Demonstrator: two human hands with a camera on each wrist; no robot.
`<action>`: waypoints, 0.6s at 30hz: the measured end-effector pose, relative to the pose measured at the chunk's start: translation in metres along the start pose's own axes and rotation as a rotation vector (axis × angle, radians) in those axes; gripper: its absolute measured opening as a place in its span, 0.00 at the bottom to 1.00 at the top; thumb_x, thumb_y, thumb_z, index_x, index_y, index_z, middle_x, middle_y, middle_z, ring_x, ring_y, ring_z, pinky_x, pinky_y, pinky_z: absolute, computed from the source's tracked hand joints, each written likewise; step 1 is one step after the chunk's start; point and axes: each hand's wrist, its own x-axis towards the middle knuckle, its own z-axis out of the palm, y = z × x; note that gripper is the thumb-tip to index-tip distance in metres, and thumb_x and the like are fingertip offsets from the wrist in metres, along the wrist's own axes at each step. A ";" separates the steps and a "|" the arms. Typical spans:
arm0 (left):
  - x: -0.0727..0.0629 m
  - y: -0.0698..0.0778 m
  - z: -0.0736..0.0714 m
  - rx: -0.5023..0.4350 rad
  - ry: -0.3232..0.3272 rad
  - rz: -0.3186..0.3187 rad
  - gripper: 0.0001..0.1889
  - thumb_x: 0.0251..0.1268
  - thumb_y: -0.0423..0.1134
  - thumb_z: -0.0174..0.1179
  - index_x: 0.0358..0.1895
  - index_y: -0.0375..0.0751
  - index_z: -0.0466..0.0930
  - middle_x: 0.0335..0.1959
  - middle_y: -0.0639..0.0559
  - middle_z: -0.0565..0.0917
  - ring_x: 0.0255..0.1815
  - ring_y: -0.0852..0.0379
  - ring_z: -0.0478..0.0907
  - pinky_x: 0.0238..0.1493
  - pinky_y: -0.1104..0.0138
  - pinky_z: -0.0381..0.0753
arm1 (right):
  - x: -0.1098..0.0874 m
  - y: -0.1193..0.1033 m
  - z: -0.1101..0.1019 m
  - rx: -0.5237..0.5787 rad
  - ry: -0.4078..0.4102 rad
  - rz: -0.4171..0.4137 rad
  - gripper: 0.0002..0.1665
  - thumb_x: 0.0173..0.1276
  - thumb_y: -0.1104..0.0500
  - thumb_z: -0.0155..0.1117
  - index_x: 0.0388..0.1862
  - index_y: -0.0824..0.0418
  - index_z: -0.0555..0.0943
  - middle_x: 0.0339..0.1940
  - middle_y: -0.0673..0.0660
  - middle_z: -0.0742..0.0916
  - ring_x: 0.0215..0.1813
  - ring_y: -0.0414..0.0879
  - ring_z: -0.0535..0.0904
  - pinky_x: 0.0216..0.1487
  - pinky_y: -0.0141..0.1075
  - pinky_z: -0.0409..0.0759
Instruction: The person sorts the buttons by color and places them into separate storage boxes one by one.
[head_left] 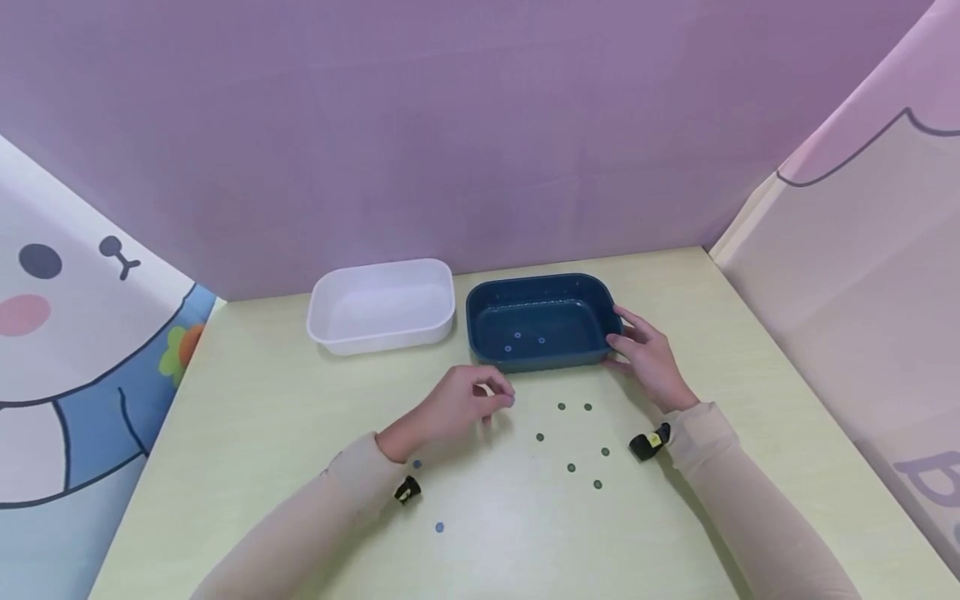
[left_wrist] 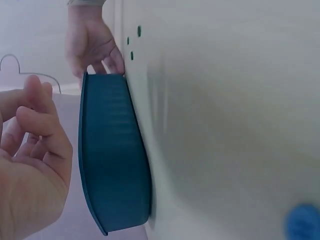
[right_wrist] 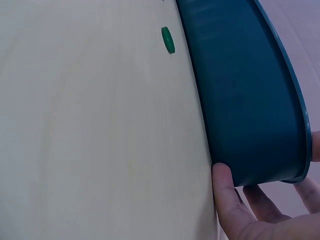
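My right hand [head_left: 651, 362] grips the right end of a dark blue tray [head_left: 551, 362], with fingers spread over its rim and outer wall. In front of the tray my left hand [head_left: 468, 402] hovers above the table, thumb and forefinger pinched together. A bluish edge at those fingertips looks like a small blue button, mostly hidden. Inside the tray lie 3 small blue buttons [head_left: 517, 335]. Two more, one blue button [head_left: 439, 527] and another [head_left: 417, 464], lie on the table near my left forearm. Several green buttons [head_left: 572, 467] are scattered between my arms.
A white tray [head_left: 381, 337] stands left of the dark blue one, a narrow gap between them. Both are near the back edge of the pale table [head_left: 247, 433], before a purple cloth [head_left: 450, 142]. Printed cloths hang at both sides.
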 end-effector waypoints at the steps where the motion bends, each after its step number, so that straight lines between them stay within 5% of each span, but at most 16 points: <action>1: 0.003 0.001 -0.001 -0.011 0.010 -0.005 0.03 0.68 0.32 0.66 0.41 0.37 0.86 0.35 0.51 0.84 0.22 0.46 0.81 0.28 0.49 0.83 | 0.000 0.000 0.000 0.000 -0.001 -0.001 0.36 0.80 0.63 0.52 0.82 0.51 0.57 0.77 0.70 0.63 0.72 0.66 0.66 0.58 0.52 0.78; 5: 0.015 0.004 -0.007 -0.038 0.023 -0.001 0.05 0.67 0.31 0.66 0.42 0.35 0.85 0.35 0.50 0.84 0.23 0.47 0.82 0.32 0.41 0.82 | 0.000 -0.001 -0.001 0.005 -0.010 -0.003 0.36 0.80 0.63 0.52 0.83 0.50 0.56 0.77 0.70 0.62 0.73 0.67 0.65 0.59 0.53 0.77; 18: 0.054 0.017 -0.025 -0.037 0.067 0.047 0.05 0.65 0.30 0.68 0.42 0.37 0.86 0.35 0.47 0.84 0.22 0.52 0.81 0.34 0.43 0.84 | 0.000 0.001 -0.002 0.008 -0.010 0.001 0.36 0.79 0.62 0.53 0.83 0.50 0.57 0.78 0.69 0.61 0.73 0.66 0.65 0.58 0.52 0.78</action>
